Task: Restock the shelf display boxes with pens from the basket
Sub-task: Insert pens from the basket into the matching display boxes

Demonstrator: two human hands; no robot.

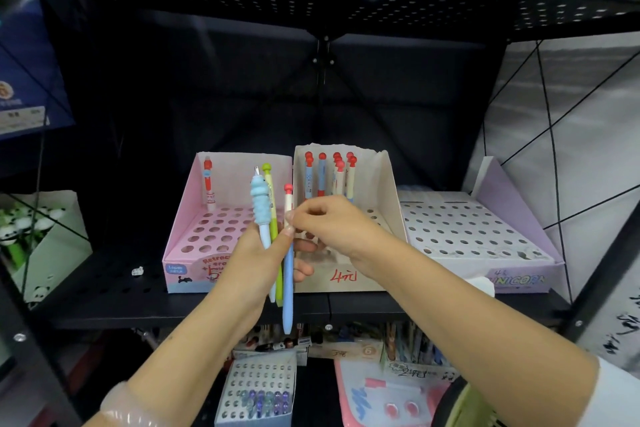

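Closest in, two bare forearms reach up from six o'clock toward the black shelf [104,308]. At nine o'clock sits a green panda box [52,236]. Next comes the pink display box [180,239], one red-and-white pen [209,184] standing in its back row at eleven o'clock. Dead centre, the left hand [252,263] grips a small bunch of pens upright: a fuzzy blue-topped pen [261,208], a green pen [272,204], and a blue pen with a red cap [288,281] whose tip hangs below the shelf edge. The right hand [332,222] comes in from three o'clock, fingertips pinching that red-capped pen near its top. Just behind the hands stands the cream display box [384,191], red-capped pens [337,173] filling its back row at twelve o'clock. Touching its right side, at two o'clock, is the lilac unicorn box [519,274]. I cannot make out a basket for certain.
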